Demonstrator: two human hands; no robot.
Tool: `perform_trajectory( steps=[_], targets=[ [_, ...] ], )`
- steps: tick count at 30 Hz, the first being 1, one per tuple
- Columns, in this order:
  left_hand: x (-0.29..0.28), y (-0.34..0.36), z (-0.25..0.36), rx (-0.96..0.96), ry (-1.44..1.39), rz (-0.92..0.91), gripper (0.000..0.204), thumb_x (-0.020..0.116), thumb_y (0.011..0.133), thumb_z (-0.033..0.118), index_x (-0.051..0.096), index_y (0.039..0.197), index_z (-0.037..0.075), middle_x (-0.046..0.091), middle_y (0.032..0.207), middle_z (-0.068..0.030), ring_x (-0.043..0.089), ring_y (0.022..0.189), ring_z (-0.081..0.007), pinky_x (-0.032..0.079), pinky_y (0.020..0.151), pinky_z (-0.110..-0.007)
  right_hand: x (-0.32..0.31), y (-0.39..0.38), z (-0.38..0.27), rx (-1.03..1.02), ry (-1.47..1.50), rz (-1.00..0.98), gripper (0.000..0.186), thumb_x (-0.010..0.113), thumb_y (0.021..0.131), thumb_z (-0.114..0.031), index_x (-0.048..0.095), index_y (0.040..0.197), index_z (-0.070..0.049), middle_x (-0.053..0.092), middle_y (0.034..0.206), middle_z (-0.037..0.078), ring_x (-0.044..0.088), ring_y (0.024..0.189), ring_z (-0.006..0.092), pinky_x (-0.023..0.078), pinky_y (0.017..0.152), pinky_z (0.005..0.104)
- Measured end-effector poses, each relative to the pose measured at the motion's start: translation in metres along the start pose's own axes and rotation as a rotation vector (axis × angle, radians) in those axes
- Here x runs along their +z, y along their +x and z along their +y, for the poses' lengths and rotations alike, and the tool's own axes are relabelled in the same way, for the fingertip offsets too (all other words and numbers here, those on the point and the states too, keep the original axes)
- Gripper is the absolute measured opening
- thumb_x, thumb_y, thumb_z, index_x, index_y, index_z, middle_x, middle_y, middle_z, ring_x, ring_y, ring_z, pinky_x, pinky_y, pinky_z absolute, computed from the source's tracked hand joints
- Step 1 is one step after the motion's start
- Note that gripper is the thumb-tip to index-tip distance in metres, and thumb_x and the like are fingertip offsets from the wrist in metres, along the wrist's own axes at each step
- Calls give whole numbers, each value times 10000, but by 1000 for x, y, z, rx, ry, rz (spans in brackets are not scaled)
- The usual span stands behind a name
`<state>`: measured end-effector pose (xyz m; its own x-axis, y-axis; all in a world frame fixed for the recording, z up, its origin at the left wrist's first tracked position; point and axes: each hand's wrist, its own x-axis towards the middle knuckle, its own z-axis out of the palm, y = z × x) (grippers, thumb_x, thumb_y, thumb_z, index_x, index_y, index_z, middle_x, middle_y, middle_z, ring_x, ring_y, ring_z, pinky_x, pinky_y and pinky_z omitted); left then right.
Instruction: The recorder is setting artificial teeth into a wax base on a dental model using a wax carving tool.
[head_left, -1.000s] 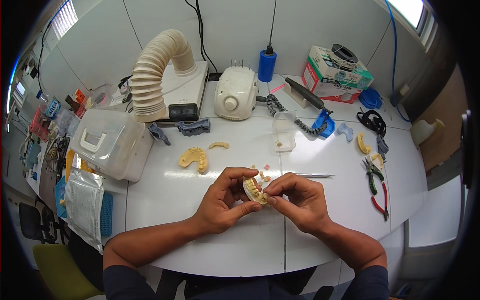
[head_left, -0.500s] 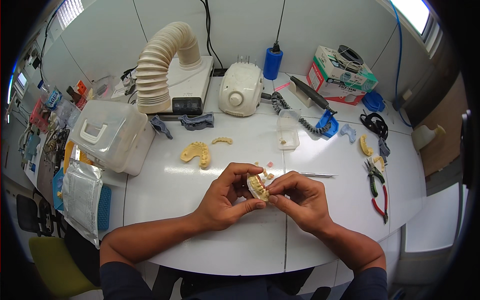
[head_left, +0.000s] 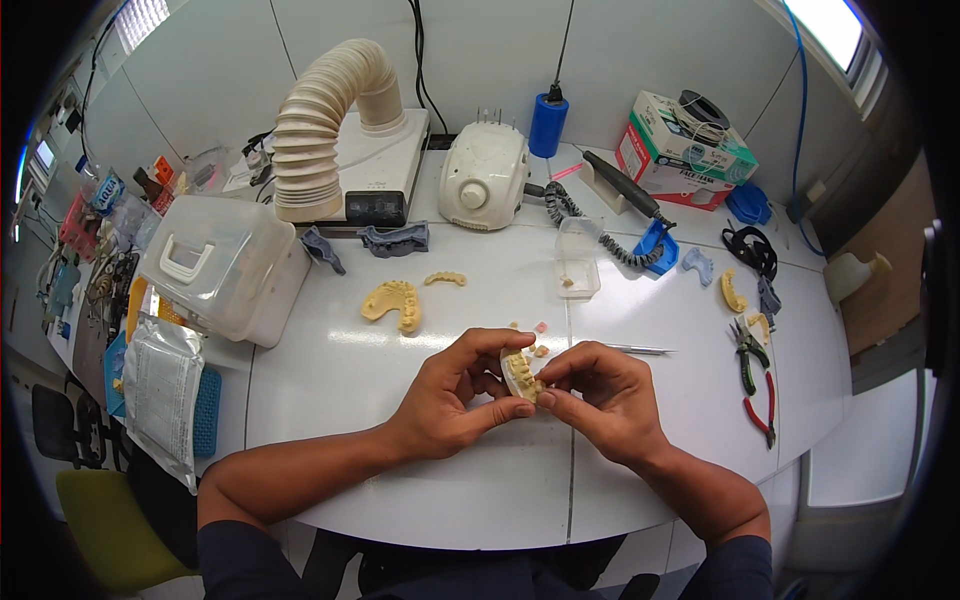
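Note:
My left hand (head_left: 450, 405) is closed round a cream dental model (head_left: 518, 373) with a white base, held tilted between thumb and fingers. My right hand (head_left: 605, 405) pinches at the right end of that model; whether a separate small piece sits between its fingertips is hidden. Just beyond lie small loose pieces (head_left: 541, 351) and a pink bit (head_left: 540, 327). A metal instrument (head_left: 640, 349) rests to the right. Another cream model (head_left: 395, 305) and a thin tooth arch (head_left: 445, 278) lie behind my left hand.
A translucent case (head_left: 220, 270) and silver pouch (head_left: 160, 400) are left. Behind stand a hose unit (head_left: 380, 170), white control box (head_left: 483, 185) and mask boxes (head_left: 680, 160). An open clear container (head_left: 577, 280), handpiece (head_left: 620, 180) and pliers (head_left: 760, 385) are right.
Both hands and the held model moved slightly up and right in the picture, with the whole scene shifting a little. The grip looks much the same, the model turned a little.

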<state>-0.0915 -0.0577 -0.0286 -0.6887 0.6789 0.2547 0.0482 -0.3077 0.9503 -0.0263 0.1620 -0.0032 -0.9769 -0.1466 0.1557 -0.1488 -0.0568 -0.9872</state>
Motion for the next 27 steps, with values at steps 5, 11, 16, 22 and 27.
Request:
perform_trajectory(
  steps=[5, 11, 16, 22, 27],
  targets=[
    [-1, 1, 0, -28, -4, -14, 646, 767, 906, -53, 453, 1459, 56, 569, 1328, -102, 617, 1224, -181, 516, 1068, -364, -4, 0, -3, 50, -7, -15, 245, 754, 922, 32, 661, 1147, 61, 686, 1099, 100, 617, 890, 101, 513, 780, 260],
    [-1, 1, 0, -23, -20, -9, 644, 772, 910, -35, 453, 1462, 57, 568, 1327, -106, 616, 1212, -175, 518, 1063, -360, -1, 3, -1, -16, -81, -6, 219, 757, 914, 32, 679, 1118, 56, 678, 1096, 106, 612, 864, 99, 511, 767, 249],
    [1, 2, 3, -40, -11, -11, 662, 769, 921, -15, 433, 1488, 45, 564, 1325, -117, 608, 1223, -181, 518, 1065, -362, -3, 4, -3, -31, -139, -11, 199, 741, 913, 36, 692, 1105, 55, 679, 1086, 104, 617, 875, 102, 513, 781, 250],
    [1, 2, 3, -55, -38, 0, 651, 744, 946, 15, 423, 1512, 9, 476, 1554, -140, 613, 1247, -186, 554, 1008, -325, -10, 5, -6, -16, -121, -44, 205, 709, 922, 35, 700, 1126, 52, 698, 1053, 103, 656, 932, 126, 524, 839, 272],
    [1, 2, 3, -51, -17, -10, 649, 739, 949, 12, 427, 1518, 17, 490, 1540, -134, 615, 1227, -172, 558, 981, -308, -9, 4, -6, -3, -106, -73, 217, 692, 918, 53, 716, 1133, 38, 712, 1076, 107, 678, 1005, 147, 533, 879, 281]
  ],
)
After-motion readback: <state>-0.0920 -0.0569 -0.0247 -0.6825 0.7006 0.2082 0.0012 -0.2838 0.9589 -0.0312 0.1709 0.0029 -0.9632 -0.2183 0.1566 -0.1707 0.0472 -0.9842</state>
